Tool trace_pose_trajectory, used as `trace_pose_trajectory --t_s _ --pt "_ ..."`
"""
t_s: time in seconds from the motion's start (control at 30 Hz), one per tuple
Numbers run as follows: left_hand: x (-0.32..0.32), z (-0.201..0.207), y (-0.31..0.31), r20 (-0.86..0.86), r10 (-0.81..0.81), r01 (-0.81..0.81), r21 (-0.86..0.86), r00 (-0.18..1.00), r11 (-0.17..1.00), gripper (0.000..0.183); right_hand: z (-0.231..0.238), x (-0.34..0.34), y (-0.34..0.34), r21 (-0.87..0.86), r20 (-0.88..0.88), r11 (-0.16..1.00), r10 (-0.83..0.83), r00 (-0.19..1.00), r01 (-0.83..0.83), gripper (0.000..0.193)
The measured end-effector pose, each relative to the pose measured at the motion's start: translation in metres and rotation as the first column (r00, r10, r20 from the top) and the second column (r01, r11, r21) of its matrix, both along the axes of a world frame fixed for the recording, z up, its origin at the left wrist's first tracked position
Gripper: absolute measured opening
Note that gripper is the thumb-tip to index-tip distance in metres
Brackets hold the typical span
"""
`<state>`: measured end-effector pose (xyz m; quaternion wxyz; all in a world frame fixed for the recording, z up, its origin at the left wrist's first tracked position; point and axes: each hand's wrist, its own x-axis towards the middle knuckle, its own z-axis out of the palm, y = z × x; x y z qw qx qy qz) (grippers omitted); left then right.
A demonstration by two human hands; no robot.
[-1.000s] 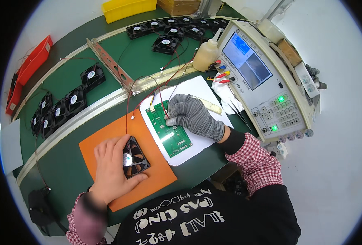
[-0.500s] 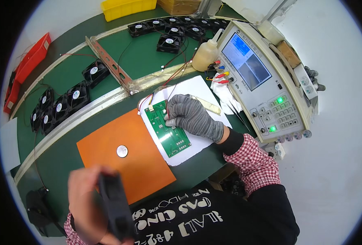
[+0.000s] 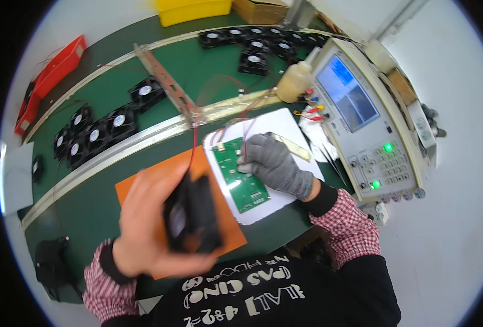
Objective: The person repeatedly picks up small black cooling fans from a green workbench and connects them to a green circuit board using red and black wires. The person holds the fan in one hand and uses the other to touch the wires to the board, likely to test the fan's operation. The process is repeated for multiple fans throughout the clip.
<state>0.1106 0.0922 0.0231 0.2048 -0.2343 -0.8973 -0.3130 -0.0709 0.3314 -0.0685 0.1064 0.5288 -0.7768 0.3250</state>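
My bare left hand (image 3: 151, 223) grips a black cooling fan (image 3: 195, 218) by its frame, held tilted above an orange mat (image 3: 127, 188) and blurred by motion. From the fan a thin red cable (image 3: 194, 144) rises in a blurred loop and appears to come down to my right hand. My right hand (image 3: 278, 166), in a grey glove, is closed at the upper part of a green circuit board (image 3: 241, 188), its fingertips pinching the cable's end; any plug there is hidden. White card (image 3: 282, 128) lies under the board, and wires join a white connector (image 3: 220, 146) at its top corner.
A test instrument (image 3: 356, 109) with a lit screen stands right, beside a plastic bottle (image 3: 295, 82) and tweezers (image 3: 335, 163). Several fans (image 3: 119, 121) sit at left, more (image 3: 254, 62) at the back. A metal strip (image 3: 168, 84) crosses the bench; red (image 3: 50, 82) and yellow (image 3: 192, 11) bins stand beyond.
My left hand has brought the fan up and right, over the orange mat, and its cable now swings into view. My right hand stays at the board; the whole view has shifted slightly.
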Motion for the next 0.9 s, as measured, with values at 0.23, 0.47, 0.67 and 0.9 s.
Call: trace_pose_trajectory --t_s 0.23,0.47,0.67,0.9 --pt "-0.177 -0.054 -0.08 -0.39 0.443 -0.52 -0.114 0.807 0.846 0.086 -0.005 0.001 0.003 -0.394 0.614 0.893 0.079 0.785 0.219 0.028" --pt "-0.164 -0.043 -0.084 -0.22 0.497 -0.54 -0.234 0.839 0.808 0.065 0.002 0.004 0.008 -0.488 0.149 0.854 -0.123 0.981 0.181 0.04" --pt "-0.034 -0.018 0.008 -0.256 -0.179 0.028 -0.503 0.95 0.864 0.062 0.029 0.049 -0.011 -0.153 -0.069 0.971 0.172 0.983 -0.181 0.062" --pt "-0.007 -0.013 -0.066 -0.518 0.673 -0.776 0.027 0.529 0.631 0.085 0.035 0.008 0.012 0.148 -0.425 0.949 -0.192 0.884 0.278 0.018"
